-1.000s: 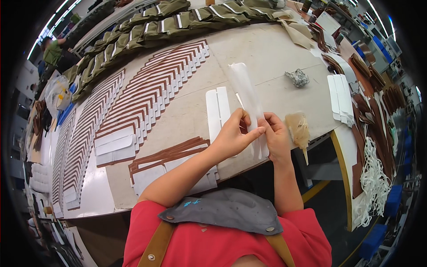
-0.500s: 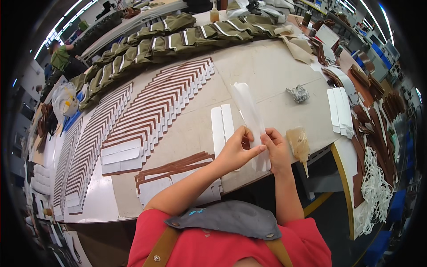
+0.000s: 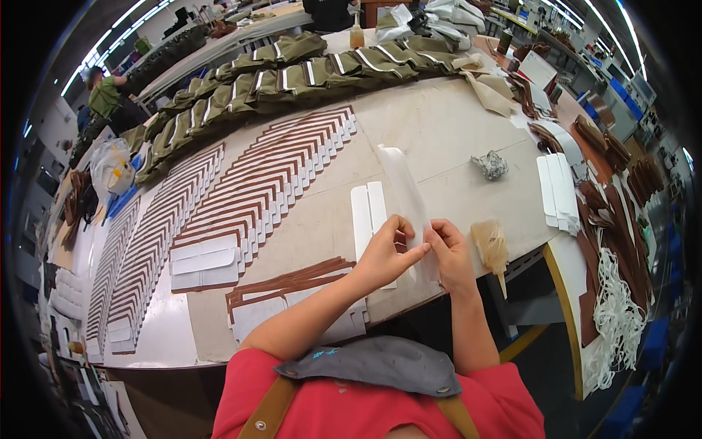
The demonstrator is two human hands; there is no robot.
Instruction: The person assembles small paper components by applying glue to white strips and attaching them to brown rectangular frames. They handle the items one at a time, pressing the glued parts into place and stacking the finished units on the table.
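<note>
A long, thin, whitish strip [image 3: 401, 183] rises between my hands, its rounded far end over the table. My left hand [image 3: 391, 254] grips its left side near the lower end, the thumb pointing right. Opposite, my right hand [image 3: 450, 256] pinches the right edge between thumb and fingers. Just left of it lie flat white strips [image 3: 367, 208], partly covered by my left hand. To the right of my right hand, a squeeze bottle of amber glue [image 3: 489, 247] lies with its nozzle toward me. Beside my left forearm is a loose pile of brown-edged white pieces [image 3: 281, 293].
Fanned rows of brown-edged white pieces [image 3: 270, 179] cover the table's left side. Olive fabric bundles [image 3: 285, 80] lie along the back. A crumpled foil ball [image 3: 490, 165], more white strips [image 3: 558, 192] and tangled white cord [image 3: 616, 314] are on the right. A person [image 3: 106, 95] stands far left.
The strip now looks narrower and more edge-on, its far end slightly lower. Both hands keep hold of it at nearly the same spot. The whole view has shifted slightly.
</note>
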